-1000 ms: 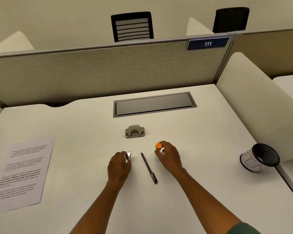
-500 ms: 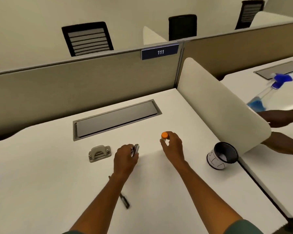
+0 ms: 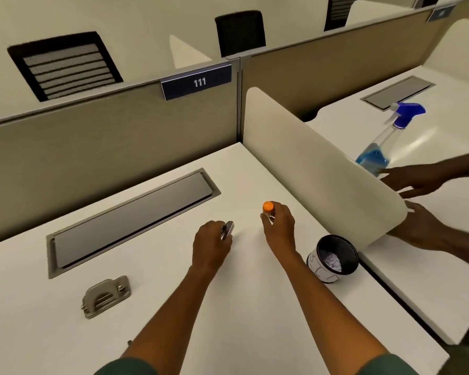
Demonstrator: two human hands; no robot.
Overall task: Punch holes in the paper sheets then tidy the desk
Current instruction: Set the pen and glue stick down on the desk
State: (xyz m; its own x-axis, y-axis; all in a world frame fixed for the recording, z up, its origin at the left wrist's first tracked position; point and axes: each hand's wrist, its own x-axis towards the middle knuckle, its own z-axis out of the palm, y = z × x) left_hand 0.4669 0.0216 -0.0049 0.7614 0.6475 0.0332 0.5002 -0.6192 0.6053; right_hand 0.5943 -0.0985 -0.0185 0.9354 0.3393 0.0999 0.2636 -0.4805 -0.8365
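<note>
My left hand (image 3: 211, 245) is closed around a small shiny metal object (image 3: 227, 230), held just above the white desk (image 3: 228, 307). My right hand (image 3: 279, 228) grips a small item with an orange cap (image 3: 267, 206), a little to the right of the left hand. The grey metal hole punch (image 3: 106, 296) sits on the desk at the lower left, apart from both hands. A black mesh cup (image 3: 333, 258) lies tipped on its side near the desk's right edge, with bits of paper inside. Only the pen's tip (image 3: 129, 342) shows beside my left forearm.
A grey cable hatch (image 3: 130, 217) is set into the desk ahead. A white side divider (image 3: 322, 169) rises on the right. Beyond it, another person's hands (image 3: 414, 182) reach over the neighbouring desk near a blue spray bottle (image 3: 385, 142). A beige partition marked 111 (image 3: 198, 82) closes the back.
My view has swung right: the paper sheets have left the frame and the neighbouring desk has come in. Both hands have carried their items rightward, toward the mesh cup.
</note>
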